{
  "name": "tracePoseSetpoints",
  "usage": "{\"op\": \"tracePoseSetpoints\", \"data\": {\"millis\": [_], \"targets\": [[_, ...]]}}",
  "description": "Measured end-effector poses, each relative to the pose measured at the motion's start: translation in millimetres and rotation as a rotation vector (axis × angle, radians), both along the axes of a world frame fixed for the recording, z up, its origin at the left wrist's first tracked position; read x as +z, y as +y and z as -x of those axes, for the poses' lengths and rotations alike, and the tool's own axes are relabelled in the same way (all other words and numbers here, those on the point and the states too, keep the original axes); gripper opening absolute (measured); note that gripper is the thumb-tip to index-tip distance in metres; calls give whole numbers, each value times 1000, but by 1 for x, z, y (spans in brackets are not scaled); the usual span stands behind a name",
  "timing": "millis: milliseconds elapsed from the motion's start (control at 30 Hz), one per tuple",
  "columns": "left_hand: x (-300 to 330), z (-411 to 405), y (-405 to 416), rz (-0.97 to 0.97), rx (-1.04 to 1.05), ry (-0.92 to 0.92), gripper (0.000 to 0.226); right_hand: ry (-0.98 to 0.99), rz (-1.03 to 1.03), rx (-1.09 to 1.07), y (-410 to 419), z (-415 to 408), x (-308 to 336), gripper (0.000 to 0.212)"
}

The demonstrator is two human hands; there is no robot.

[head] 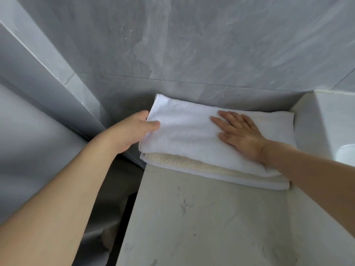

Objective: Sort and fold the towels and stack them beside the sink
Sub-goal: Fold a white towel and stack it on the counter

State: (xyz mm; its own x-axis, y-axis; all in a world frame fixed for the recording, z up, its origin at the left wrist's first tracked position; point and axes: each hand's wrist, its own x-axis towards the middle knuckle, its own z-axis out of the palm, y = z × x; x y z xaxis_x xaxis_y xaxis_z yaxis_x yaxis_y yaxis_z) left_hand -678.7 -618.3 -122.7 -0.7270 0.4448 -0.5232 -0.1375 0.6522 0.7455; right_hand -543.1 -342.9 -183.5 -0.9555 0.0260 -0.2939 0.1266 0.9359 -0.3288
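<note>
A folded white towel [184, 127] lies on top of a stack at the back of the pale marble counter [201, 217], against the grey wall. Under it shows a cream towel [184, 162], and below that the edge of another white towel [249, 182]. My left hand [134, 129] grips the top towel's left edge, thumb on top and fingers hidden beneath. My right hand [240, 134] lies flat on the top towel's right half, fingers straight and spread. The white sink [343, 152] sits at the right edge, just beside the stack.
Grey marble tiles form the wall [192, 45] behind the stack. A raised white ledge [330, 120] stands to the stack's right. The counter's left edge [134, 208] drops into a dark gap beside a grey panel [28, 150].
</note>
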Motion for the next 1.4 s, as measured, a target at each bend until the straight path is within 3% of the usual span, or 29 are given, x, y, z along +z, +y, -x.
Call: {"op": "tracePoseSetpoints", "data": {"millis": [100,300,433,667,800,933,1133,1233,1400], "targets": [[-2,-1,3,43,54,74,20,-61,0,-4,2,5,5,49],[-1,-8,-27,-74,-229,-204,39,-131,-62,-3,-3,8,8,54],[-13,-12,-34,-311,28,-107,31,-146,-72,-6,-4,9,9,54],[-16,-22,-23,-518,128,-71,26,-151,-73,-11,-5,9,10,54],[-18,-21,-21,-270,53,58,28,-156,-93,-16,-5,10,8,56],[-23,-12,-18,-116,38,52,42,-162,-97,-20,-6,10,8,57],[-27,-19,-27,-362,154,-131,30,-168,-80,-20,-5,10,10,56],[-33,-22,-24,-287,172,-90,29,-173,-83,-18,-5,10,10,56],[-25,-13,-27,-169,-34,-140,37,-153,-101,-24,-4,10,6,57]]}}
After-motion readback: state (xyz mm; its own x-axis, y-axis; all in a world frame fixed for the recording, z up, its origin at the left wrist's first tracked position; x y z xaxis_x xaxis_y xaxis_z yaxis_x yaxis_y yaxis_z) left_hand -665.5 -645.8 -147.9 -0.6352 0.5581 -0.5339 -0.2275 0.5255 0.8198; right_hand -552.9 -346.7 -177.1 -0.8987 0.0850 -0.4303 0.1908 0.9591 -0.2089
